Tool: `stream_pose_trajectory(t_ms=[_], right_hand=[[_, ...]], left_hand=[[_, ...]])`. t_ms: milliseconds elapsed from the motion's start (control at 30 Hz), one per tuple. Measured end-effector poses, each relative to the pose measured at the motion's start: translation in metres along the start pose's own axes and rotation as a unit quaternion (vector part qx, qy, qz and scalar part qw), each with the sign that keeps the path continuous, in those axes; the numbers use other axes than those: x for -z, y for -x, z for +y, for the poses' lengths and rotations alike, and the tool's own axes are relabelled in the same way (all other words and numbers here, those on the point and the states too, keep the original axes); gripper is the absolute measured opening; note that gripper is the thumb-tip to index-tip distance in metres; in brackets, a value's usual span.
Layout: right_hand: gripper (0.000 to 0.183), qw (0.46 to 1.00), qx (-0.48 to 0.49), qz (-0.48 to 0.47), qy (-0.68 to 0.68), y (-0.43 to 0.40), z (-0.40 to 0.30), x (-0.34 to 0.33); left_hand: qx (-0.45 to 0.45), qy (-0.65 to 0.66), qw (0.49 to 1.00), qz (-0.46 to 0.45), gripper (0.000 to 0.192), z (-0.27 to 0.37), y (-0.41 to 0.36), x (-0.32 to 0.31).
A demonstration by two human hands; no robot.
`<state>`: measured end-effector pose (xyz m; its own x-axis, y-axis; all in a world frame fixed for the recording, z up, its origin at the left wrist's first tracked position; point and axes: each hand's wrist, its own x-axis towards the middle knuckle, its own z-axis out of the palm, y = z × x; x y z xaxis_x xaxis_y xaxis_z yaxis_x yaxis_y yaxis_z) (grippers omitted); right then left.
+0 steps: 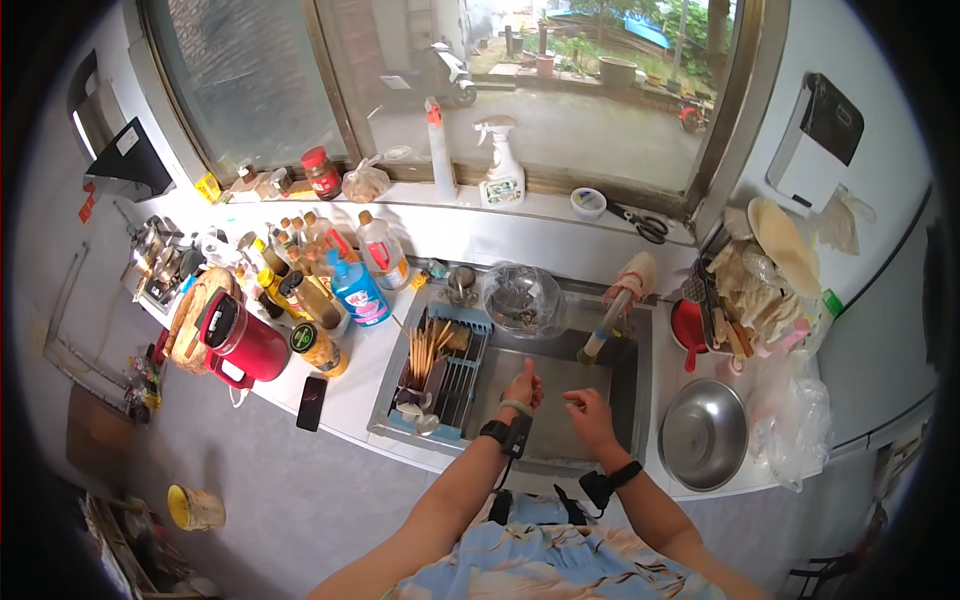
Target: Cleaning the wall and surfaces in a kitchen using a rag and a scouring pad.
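Over the steel sink both of my hands are raised, a short gap between them. My left hand has its thumb up and its fingers curled inward; no object shows in it. My right hand is bent towards the left one, its fingers partly curled, and I see nothing in it. A faucet with cloth wrapped round its top stands just beyond them. At the sink's left side sits a blue dish rack with wooden chopsticks and spoons. A bowl covered in clear plastic rests at the back.
Right of the sink are a steel bowl, a red pan and plastic bags. On the left counter stand a blue soap bottle, a red pitcher and a phone. Scissors and a spray bottle lie along the windowsill.
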<state>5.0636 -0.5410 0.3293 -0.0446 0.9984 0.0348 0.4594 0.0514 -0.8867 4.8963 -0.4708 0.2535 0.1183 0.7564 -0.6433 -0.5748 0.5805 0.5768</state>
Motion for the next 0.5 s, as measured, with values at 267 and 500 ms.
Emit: stream_pose_trajectory(t_ms=[267,500], right_hand=[[0.016,1.000,0.026,0.007,0.008,-0.002,0.022,0.012],[0.017,1.000,-0.001,0.005,0.014,0.022,0.023,0.026]], left_hand=[[-0.065,-0.055,0.996,0.027,0.055,0.012,0.000,-0.024],[-0.136,-0.193,0.971,0.039,0.049,0.006,0.017,-0.040]])
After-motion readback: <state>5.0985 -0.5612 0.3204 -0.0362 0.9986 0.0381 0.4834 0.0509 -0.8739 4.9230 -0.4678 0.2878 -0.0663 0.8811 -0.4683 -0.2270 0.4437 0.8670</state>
